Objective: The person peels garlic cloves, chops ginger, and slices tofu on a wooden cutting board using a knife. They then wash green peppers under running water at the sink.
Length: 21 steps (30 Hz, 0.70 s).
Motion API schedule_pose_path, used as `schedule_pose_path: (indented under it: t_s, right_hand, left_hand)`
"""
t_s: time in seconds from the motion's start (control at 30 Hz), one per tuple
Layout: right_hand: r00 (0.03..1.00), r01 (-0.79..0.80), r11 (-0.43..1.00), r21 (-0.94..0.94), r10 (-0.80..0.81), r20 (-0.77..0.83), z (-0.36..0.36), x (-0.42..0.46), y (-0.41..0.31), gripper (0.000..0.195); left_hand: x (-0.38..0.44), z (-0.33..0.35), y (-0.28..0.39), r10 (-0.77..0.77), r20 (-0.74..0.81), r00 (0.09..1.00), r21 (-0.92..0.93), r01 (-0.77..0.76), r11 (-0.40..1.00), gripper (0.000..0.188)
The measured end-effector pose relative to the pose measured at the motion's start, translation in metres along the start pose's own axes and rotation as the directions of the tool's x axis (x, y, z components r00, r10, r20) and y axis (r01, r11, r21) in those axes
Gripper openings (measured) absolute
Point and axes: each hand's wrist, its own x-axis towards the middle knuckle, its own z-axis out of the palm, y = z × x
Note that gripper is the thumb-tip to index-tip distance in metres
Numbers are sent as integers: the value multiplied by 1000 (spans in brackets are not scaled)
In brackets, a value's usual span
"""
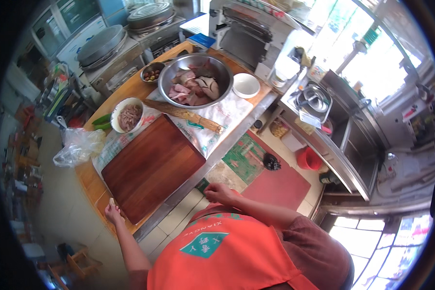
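Note:
My left hand, at the near left corner of a dark wooden cutting board, is closed around a small pale piece I cannot identify. My right hand is curled in front of the red apron, off the table edge; nothing shows in it. Beyond the board, a large steel bowl holds raw meat. A white bowl of sliced meat stands beside green peppers. A long brown root-like stalk lies between board and steel bowl.
A small metal bowl holds round reddish items; a white bowl stands right of the large bowl. A plastic bag hangs by the table's left edge. Right are a steel sink and red bucket; a wooden stool stands lower left.

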Motion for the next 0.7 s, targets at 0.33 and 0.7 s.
schedule_pose_path:
  t_s: [0.33, 0.7]
  right_hand:
    - [996, -35, 996, -85, 42, 84, -53, 35, -2, 24]
    - [929, 75, 958, -275, 33, 370, -24, 96, -11, 21]
  left_hand:
    - [2, 23, -14, -60, -67, 996, -199, 45, 979, 17]
    - [-165, 121, 28, 113, 534, 838, 90, -188, 978, 22]
